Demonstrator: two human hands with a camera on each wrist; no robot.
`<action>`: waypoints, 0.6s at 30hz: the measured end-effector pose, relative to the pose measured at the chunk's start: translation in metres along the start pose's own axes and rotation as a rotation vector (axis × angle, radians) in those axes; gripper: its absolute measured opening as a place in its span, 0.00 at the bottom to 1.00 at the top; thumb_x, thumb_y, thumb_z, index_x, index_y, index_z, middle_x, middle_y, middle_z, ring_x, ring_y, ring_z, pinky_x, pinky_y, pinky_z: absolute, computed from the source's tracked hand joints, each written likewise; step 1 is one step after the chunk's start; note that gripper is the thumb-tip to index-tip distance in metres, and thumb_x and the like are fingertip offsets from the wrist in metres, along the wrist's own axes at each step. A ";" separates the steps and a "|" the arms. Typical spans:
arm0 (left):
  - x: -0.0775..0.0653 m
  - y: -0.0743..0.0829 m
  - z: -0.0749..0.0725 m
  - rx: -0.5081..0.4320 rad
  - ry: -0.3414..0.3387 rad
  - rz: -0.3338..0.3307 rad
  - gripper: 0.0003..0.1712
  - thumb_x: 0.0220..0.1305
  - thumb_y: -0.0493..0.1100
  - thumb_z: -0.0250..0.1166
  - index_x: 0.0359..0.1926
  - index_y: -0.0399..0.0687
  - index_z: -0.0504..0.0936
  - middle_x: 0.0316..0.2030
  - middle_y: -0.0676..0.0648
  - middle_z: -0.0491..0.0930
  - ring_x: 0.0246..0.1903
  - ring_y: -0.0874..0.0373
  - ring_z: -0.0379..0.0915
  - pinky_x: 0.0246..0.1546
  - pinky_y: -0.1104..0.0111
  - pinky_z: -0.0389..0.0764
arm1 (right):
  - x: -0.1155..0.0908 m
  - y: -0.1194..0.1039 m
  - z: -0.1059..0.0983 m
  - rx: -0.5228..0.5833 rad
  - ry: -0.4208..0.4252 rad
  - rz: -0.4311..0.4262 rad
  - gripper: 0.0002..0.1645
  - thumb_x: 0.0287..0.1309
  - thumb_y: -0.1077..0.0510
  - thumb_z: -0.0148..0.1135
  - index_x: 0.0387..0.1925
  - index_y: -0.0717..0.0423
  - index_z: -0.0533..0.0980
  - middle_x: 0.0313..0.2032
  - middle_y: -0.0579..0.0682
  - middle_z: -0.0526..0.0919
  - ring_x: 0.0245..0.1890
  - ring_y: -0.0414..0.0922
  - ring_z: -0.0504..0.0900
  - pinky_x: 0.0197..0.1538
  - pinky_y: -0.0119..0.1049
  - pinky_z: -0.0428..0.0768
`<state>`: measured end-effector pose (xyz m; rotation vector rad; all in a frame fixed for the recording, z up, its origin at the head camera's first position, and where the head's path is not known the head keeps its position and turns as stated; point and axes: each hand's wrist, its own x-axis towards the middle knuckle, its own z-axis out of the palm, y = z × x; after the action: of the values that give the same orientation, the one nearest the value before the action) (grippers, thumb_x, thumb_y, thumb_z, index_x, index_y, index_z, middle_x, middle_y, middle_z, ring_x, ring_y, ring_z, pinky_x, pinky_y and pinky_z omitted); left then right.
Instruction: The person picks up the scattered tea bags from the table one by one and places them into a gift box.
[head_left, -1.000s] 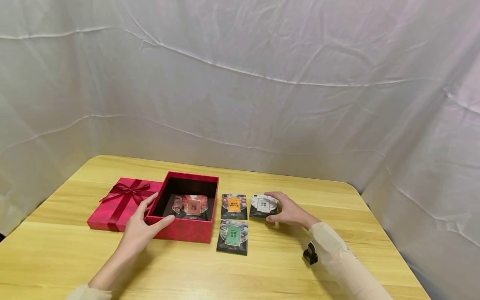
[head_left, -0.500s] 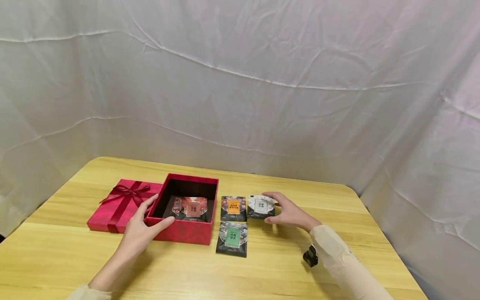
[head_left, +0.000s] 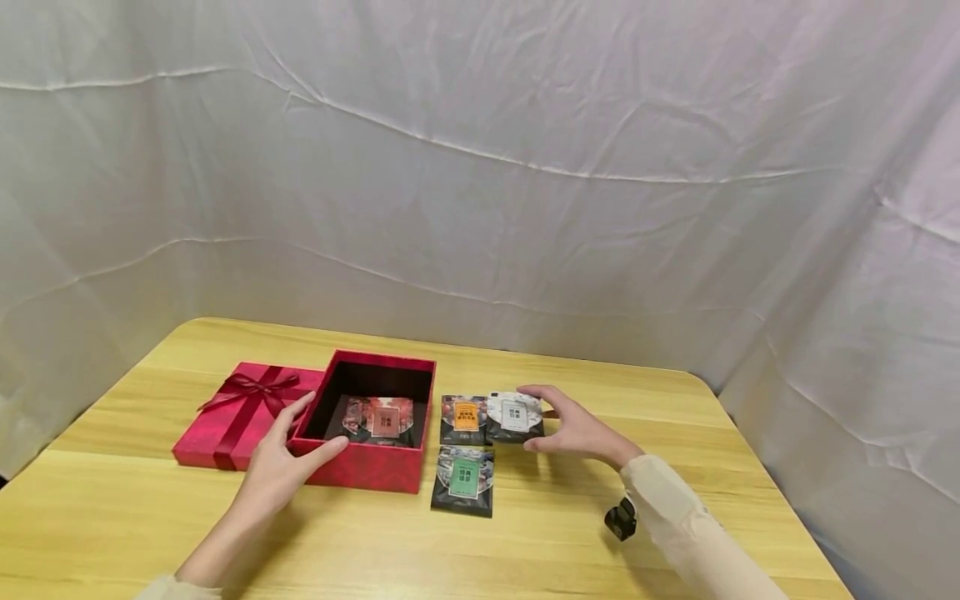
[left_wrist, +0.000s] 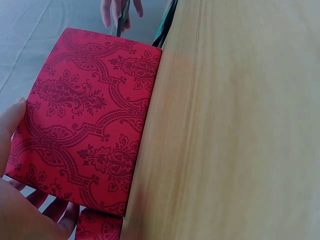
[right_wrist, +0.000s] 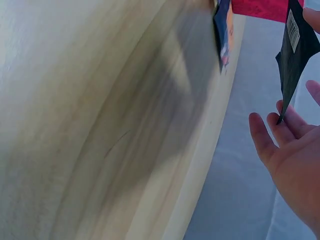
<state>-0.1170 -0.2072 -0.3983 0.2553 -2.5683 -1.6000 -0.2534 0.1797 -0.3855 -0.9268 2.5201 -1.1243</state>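
My left hand (head_left: 277, 462) holds the near left corner of an open red gift box (head_left: 367, 468), thumb at the front rim and fingers along the left side. Inside the box lies a tea sachet with a red label (head_left: 386, 422). With thumb and fingertips, my right hand (head_left: 579, 429) pinches a black-and-white tea sachet (head_left: 514, 417) by its edges. The right wrist view shows this sachet (right_wrist: 292, 57) raised off the table, its dark back with a barcode turned to the camera. In the head view it overlaps the edge of the orange-labelled sachet (head_left: 462, 417).
A green-labelled sachet (head_left: 462, 480) lies flat in front of the orange one, right of the box. Left of the box is the red lid (head_left: 247, 412) with its ribbon bow. A small black device (head_left: 621, 520) shows beside the right sleeve. Pale cloth (head_left: 480, 208) hangs behind the table.
My right hand has moved left with the black-and-white sachet, from beside the orange-labelled one to its edge. The left hand keeps its place on the box.
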 end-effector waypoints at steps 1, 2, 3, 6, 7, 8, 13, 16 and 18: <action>0.000 0.000 0.000 0.001 0.000 -0.001 0.53 0.57 0.57 0.70 0.75 0.53 0.51 0.71 0.35 0.52 0.69 0.35 0.45 0.59 0.34 0.57 | 0.000 -0.002 0.000 0.000 -0.006 -0.005 0.48 0.47 0.59 0.73 0.69 0.54 0.62 0.67 0.56 0.63 0.65 0.56 0.63 0.62 0.55 0.68; 0.000 0.000 0.000 0.003 0.000 -0.001 0.53 0.57 0.57 0.70 0.75 0.53 0.51 0.71 0.35 0.52 0.69 0.35 0.45 0.59 0.34 0.57 | -0.001 -0.003 -0.001 -0.002 -0.012 -0.012 0.48 0.47 0.58 0.73 0.69 0.54 0.62 0.67 0.56 0.63 0.65 0.56 0.63 0.62 0.55 0.67; 0.000 0.000 0.000 0.004 0.000 -0.001 0.53 0.57 0.57 0.70 0.75 0.53 0.51 0.71 0.34 0.52 0.69 0.35 0.45 0.59 0.34 0.57 | -0.001 -0.005 -0.001 -0.002 -0.016 -0.017 0.48 0.47 0.58 0.73 0.70 0.54 0.61 0.67 0.55 0.63 0.65 0.56 0.63 0.62 0.55 0.68; 0.000 0.000 0.000 0.005 0.000 -0.002 0.53 0.57 0.57 0.70 0.75 0.53 0.50 0.71 0.34 0.52 0.69 0.34 0.45 0.59 0.34 0.57 | -0.002 -0.009 -0.001 -0.001 -0.023 -0.027 0.49 0.46 0.56 0.73 0.70 0.54 0.61 0.68 0.55 0.63 0.64 0.57 0.64 0.61 0.56 0.68; 0.000 -0.001 0.000 0.004 -0.001 -0.001 0.53 0.57 0.57 0.70 0.75 0.53 0.50 0.71 0.34 0.52 0.69 0.34 0.45 0.59 0.34 0.57 | -0.002 -0.010 -0.001 0.000 -0.023 -0.026 0.49 0.46 0.56 0.73 0.70 0.54 0.61 0.68 0.55 0.63 0.64 0.57 0.65 0.60 0.56 0.69; 0.000 -0.001 0.000 0.004 0.000 0.000 0.53 0.57 0.57 0.70 0.75 0.53 0.51 0.71 0.34 0.52 0.69 0.34 0.45 0.59 0.34 0.57 | -0.003 -0.011 -0.001 0.002 -0.024 -0.025 0.49 0.46 0.55 0.73 0.70 0.54 0.61 0.68 0.55 0.62 0.63 0.57 0.65 0.60 0.56 0.68; 0.000 -0.001 0.000 0.000 0.001 0.006 0.53 0.57 0.57 0.70 0.75 0.52 0.51 0.71 0.34 0.52 0.69 0.35 0.45 0.59 0.34 0.57 | -0.003 -0.016 -0.002 -0.002 -0.025 -0.025 0.50 0.46 0.56 0.73 0.70 0.54 0.61 0.68 0.54 0.62 0.63 0.57 0.66 0.61 0.57 0.68; 0.000 -0.001 0.000 -0.001 0.000 0.005 0.53 0.57 0.57 0.70 0.75 0.52 0.50 0.71 0.34 0.52 0.69 0.34 0.45 0.59 0.34 0.57 | -0.001 -0.019 -0.004 -0.016 -0.027 -0.041 0.50 0.47 0.55 0.73 0.70 0.55 0.61 0.68 0.55 0.63 0.63 0.57 0.66 0.60 0.56 0.69; 0.000 -0.001 0.000 -0.001 -0.003 0.001 0.53 0.57 0.57 0.70 0.75 0.53 0.50 0.71 0.34 0.51 0.69 0.34 0.45 0.59 0.34 0.57 | 0.001 -0.021 -0.005 -0.028 -0.031 -0.051 0.49 0.48 0.55 0.73 0.70 0.55 0.60 0.68 0.55 0.62 0.63 0.57 0.66 0.60 0.56 0.69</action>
<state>-0.1169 -0.2076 -0.3992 0.2517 -2.5690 -1.6028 -0.2469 0.1714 -0.3665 -1.0128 2.5070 -1.0831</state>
